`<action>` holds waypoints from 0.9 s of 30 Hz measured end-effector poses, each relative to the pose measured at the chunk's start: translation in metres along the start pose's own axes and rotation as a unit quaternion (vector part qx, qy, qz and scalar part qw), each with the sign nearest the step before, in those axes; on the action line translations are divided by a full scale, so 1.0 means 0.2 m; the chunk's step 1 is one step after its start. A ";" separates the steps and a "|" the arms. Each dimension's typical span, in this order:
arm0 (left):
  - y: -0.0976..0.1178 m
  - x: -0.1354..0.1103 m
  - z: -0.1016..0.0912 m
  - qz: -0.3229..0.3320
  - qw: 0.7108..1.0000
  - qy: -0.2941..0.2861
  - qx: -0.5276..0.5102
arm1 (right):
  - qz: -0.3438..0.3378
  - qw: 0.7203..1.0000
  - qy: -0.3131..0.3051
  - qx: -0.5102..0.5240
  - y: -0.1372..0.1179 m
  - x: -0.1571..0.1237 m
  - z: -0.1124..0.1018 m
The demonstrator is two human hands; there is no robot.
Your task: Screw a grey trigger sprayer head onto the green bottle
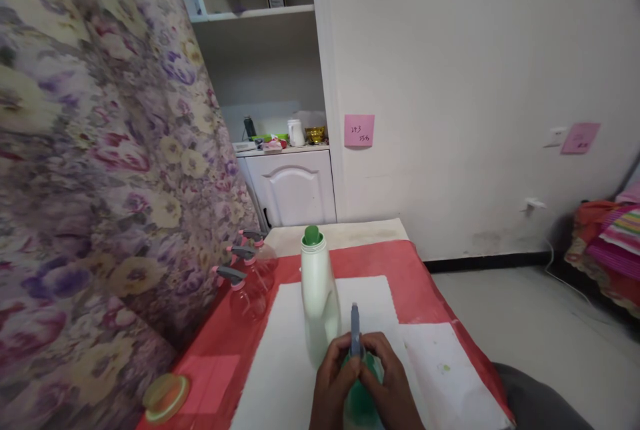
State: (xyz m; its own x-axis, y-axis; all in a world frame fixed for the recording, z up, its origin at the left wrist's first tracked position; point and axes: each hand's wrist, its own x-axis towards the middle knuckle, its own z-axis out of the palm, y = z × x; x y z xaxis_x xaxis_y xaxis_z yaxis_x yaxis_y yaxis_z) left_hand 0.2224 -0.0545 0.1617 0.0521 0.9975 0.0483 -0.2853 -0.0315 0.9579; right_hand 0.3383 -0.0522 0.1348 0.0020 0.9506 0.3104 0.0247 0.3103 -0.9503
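Observation:
Close to me stands a clear spray bottle (361, 405) with green liquid inside and a grey spray head (355, 327). My left hand (331, 382) and my right hand (393, 377) are both closed around its neck, just below the spray head, thumbs together on the near side. Fingers on the far side are partly hidden. Just beyond and left of my hands is a tall pale green detergent jug (315, 297), upright, its green pouring spout (312, 237) showing at the open mouth.
Several clear spray bottles (249, 300) with grey and pink heads line the table's left side by the floral curtain (115, 150). A round yellowish lid (167, 398) lies front left. White paper (280, 350) covers part of the red tablecloth (400, 267). A shelf cabinet (295, 183) stands behind.

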 end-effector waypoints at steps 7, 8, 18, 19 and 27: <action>0.01 0.00 0.00 -0.010 1.000 0.016 0.004 | -0.001 1.000 0.002 0.000 0.00 0.00 0.00; 0.00 0.01 0.00 -0.009 1.000 0.022 0.007 | -0.002 1.000 0.004 0.000 0.01 0.00 0.00; -0.01 0.04 0.01 -0.006 0.998 0.026 0.057 | 0.001 1.000 0.027 0.001 0.04 -0.01 0.02; 0.01 0.04 0.01 -0.003 0.997 0.013 0.070 | -0.001 1.000 0.030 0.000 0.05 -0.01 0.02; 0.05 0.06 -0.04 -0.004 0.991 -0.062 0.122 | -0.017 0.999 0.005 -0.030 0.09 0.00 -0.01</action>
State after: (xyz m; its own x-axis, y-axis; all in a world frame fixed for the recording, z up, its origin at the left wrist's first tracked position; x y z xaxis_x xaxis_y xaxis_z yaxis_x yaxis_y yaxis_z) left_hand 0.2129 -0.0418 0.1696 0.1747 0.9828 0.0599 -0.0461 -0.0526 0.9975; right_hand 0.3398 -0.0463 0.1174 0.0103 0.9395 0.3423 0.0854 0.3403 -0.9364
